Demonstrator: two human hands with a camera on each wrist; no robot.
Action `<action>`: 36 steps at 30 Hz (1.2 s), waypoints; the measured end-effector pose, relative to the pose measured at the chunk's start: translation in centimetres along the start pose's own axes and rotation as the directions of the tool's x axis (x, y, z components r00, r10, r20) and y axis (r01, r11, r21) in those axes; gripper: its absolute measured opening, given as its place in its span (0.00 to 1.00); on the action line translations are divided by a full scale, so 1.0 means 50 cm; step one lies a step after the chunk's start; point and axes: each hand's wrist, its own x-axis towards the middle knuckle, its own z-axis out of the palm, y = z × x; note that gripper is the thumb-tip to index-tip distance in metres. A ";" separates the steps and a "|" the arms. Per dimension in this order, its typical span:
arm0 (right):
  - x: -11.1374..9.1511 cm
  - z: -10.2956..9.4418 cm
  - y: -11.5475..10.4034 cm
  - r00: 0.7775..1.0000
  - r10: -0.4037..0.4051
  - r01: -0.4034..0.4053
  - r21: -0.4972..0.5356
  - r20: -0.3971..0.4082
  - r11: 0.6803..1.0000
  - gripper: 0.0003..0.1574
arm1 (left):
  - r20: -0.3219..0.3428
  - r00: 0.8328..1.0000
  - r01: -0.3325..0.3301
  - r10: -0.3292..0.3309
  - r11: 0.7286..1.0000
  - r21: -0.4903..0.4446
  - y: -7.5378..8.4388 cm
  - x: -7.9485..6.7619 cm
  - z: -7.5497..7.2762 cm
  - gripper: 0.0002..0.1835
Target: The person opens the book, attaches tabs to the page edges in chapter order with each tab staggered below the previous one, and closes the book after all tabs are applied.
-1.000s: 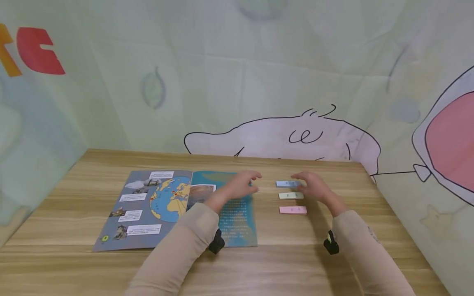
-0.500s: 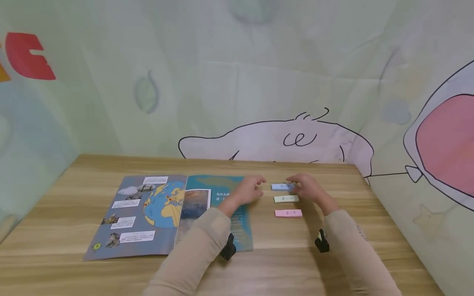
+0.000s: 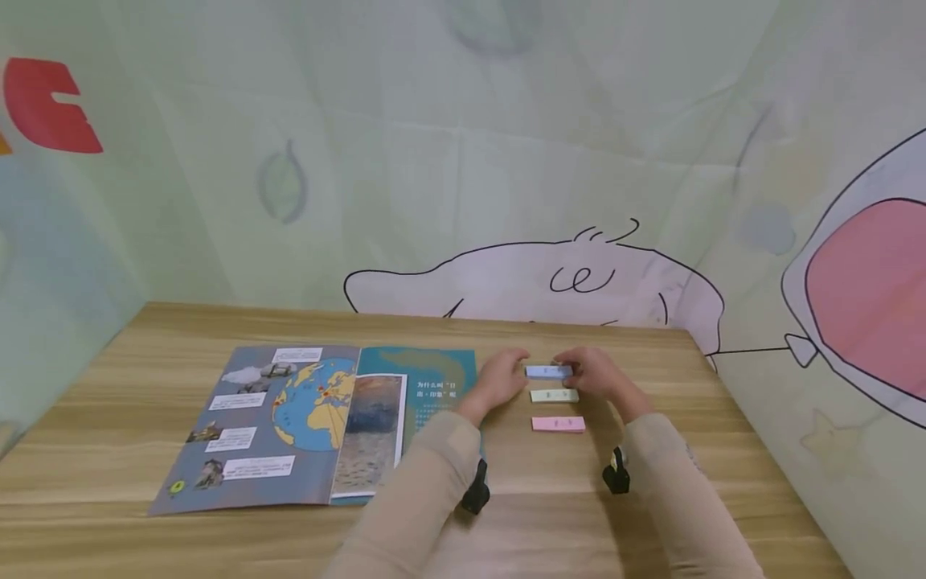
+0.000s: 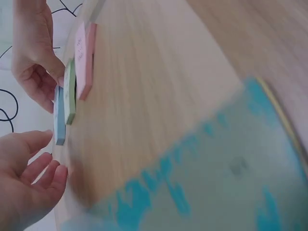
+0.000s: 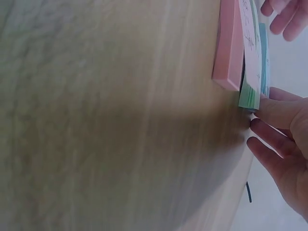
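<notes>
Three narrow sticky note pads lie in a column right of the book: blue (image 3: 547,371) at the back, green (image 3: 554,396) in the middle, pink (image 3: 558,424) in front. Writing shows on their tops. My right hand (image 3: 595,375) pinches the right end of the blue pad between thumb and fingers. In the right wrist view the green pad (image 5: 249,98) partly hides that grip. My left hand (image 3: 504,378) is by the blue pad's left end, fingers relaxed and bent, holding nothing. In the left wrist view a gap shows between its fingertips (image 4: 60,173) and the blue pad (image 4: 59,118).
An open illustrated book (image 3: 249,450) with a globe picture lies on the left of the wooden table (image 3: 535,531); my left forearm crosses its right page. A printed cloth backdrop (image 3: 405,185) rises behind the table's far edge. Black wrist cameras (image 3: 616,474) hang below both sleeves.
My left hand has moved right, off the book's right page, to the blue pad's left end. The right hand has closed in on its right end. The view has shifted slightly.
</notes>
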 end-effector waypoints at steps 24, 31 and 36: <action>0.009 0.021 0.012 0.997 -0.053 0.051 -0.036 -0.057 0.998 0.09 | -0.105 0.994 0.047 -0.018 0.961 0.274 0.023 0.016 0.047 0.03; 0.010 0.017 0.009 0.995 -0.090 0.087 -0.066 -0.041 0.994 0.09 | -0.081 0.995 0.069 -0.052 0.974 0.218 0.022 0.015 0.042 0.03; 0.008 0.005 -0.002 0.999 -0.044 0.044 -0.032 -0.024 0.999 0.09 | -0.065 0.996 0.074 -0.064 0.985 0.153 0.024 0.019 0.034 0.02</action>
